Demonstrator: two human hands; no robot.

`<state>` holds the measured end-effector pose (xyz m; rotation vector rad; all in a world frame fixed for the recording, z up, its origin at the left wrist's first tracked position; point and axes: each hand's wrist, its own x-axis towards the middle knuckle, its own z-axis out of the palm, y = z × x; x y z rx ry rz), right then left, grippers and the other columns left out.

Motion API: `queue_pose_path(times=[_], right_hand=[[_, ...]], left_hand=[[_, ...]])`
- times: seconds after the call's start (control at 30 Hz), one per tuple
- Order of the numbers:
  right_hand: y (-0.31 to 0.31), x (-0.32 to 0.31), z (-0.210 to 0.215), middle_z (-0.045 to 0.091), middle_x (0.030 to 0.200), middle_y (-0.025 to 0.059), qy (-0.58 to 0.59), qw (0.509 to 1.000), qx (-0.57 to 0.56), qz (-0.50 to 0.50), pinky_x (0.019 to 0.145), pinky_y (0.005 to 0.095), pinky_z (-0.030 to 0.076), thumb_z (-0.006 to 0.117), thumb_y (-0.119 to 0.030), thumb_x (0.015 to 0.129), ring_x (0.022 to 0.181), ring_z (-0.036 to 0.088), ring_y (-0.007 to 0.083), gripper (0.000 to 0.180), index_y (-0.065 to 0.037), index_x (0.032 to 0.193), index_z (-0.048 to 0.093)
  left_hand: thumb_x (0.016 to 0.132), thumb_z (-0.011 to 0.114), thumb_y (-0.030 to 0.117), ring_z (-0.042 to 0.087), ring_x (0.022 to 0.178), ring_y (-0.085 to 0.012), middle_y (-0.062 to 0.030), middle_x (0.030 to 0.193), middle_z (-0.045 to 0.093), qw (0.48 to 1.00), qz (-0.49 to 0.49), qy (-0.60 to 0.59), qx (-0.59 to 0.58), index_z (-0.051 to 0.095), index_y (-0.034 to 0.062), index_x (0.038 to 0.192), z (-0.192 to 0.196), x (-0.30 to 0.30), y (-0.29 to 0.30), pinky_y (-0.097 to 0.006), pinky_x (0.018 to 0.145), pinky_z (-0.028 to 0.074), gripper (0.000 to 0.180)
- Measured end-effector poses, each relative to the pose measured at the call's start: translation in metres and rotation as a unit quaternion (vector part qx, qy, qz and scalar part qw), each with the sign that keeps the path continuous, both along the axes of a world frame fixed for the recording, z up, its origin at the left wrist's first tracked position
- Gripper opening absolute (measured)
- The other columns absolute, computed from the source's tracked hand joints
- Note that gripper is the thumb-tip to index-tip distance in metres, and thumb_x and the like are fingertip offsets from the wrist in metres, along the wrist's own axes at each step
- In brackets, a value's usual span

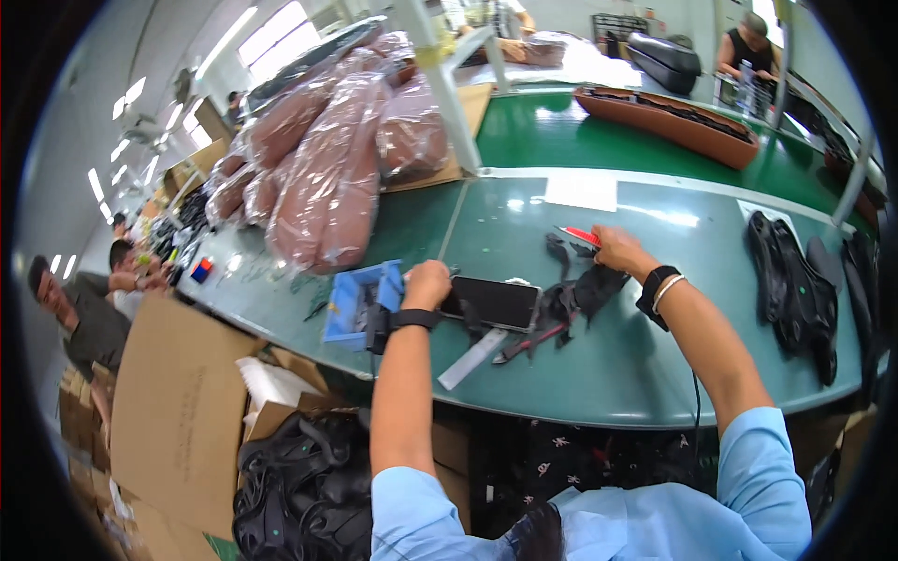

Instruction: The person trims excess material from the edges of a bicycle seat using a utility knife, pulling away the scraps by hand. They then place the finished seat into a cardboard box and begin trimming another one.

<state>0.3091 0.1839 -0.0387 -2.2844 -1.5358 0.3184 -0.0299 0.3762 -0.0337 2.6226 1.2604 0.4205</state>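
Observation:
My right hand [619,251] is closed round a slim red tool [582,235] with a pale pointed tip that points left; its exact kind is unclear. Just below that hand lie black scraps of thin material [589,292]. My left hand [427,285] is closed beside a blue plastic bin [342,318], and whatever its fingers hold is hidden. Between the hands a smartphone [505,304] with a dark screen lies flat, a black scrap over its left part. In front of it are a translucent ruler-like strip [472,360] and a dark tool with a pinkish edge [533,346].
Plastic-wrapped brown padded pieces [327,168] are piled at the back left. Black moulded parts [795,290] lie at the right, and more fill a cardboard box [187,402] below left. A brown elongated shell [669,126] sits on the green far table. Other people work farther off.

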Motion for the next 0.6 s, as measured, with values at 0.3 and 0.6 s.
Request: queue_pose_path(times=[0.3,0.6], right_hand=[[-0.109,0.001,0.101,0.062,0.086,0.0000,0.310,0.886,-0.240,0.248,0.059,0.0275,0.044,0.077,-0.013,0.076,0.074,0.053,0.0089,0.033,-0.010,0.105,0.063],[0.014,-0.081,0.004,0.065,0.097,0.0153,-0.028,0.993,0.081,0.079,0.083,0.0461,0.049,0.070,-0.018,0.077,0.099,0.062,0.0350,0.036,-0.012,0.111,0.059]], left_hand=[[0.071,0.069,0.007,0.062,0.105,-0.0273,-0.0126,0.108,0.068,0.980,-0.174,0.004,-0.100,0.068,0.0113,0.108,0.058,-0.003,-0.034,-0.037,0.089,0.048,0.037],[0.058,0.081,0.026,0.042,0.127,-0.0332,-0.0107,0.131,0.045,0.945,-0.252,0.204,-0.048,0.042,0.0162,0.141,0.052,0.004,-0.055,-0.049,0.100,0.035,0.091]])
